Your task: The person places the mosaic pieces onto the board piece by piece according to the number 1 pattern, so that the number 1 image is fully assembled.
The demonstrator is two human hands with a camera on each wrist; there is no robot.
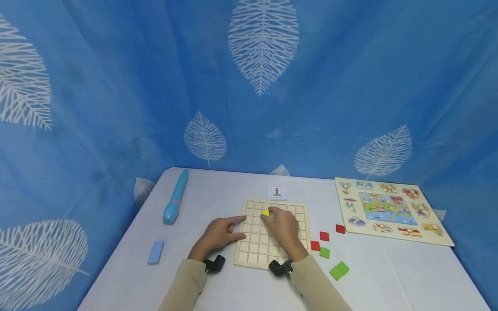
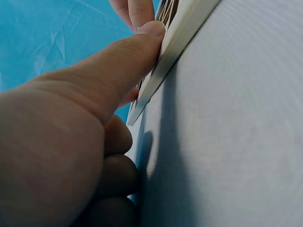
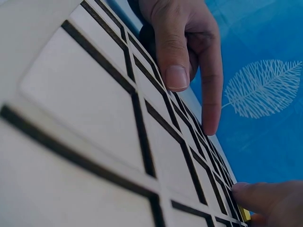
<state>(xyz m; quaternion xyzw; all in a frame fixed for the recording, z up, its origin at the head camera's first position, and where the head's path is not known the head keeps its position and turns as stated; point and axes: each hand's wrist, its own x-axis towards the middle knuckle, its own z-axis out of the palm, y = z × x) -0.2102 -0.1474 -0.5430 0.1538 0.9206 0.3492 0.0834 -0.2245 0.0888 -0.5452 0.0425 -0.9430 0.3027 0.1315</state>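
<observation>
Your right hand [image 1: 285, 229] lies over the wooden grid board [image 1: 272, 233] in the middle of the table [image 1: 389, 276], its fingertips closed as a grip on a small yellow tile [image 1: 266, 213] near the board's far edge, in the upper rows of squares. Your left hand [image 1: 219, 233] rests at the board's left edge: the thumb [image 2: 128, 56] presses against the side of the board and the index finger reaches onto its surface, so that grip is partly closed around the edge (the other fingers are curled against the table). Just past the board's far edge lies a small pattern card [image 1: 277, 192]. To the right of the board, three red tiles [image 1: 324, 236] and some green tiles [image 1: 339, 270] lie loose on the table, near one another. Further right sits a picture puzzle board [image 1: 389, 209]. On the left side lie a blue pen-shaped toy [image 1: 175, 203] and, nearer you, a pale blue block [image 1: 156, 252], well apart from the board.
</observation>
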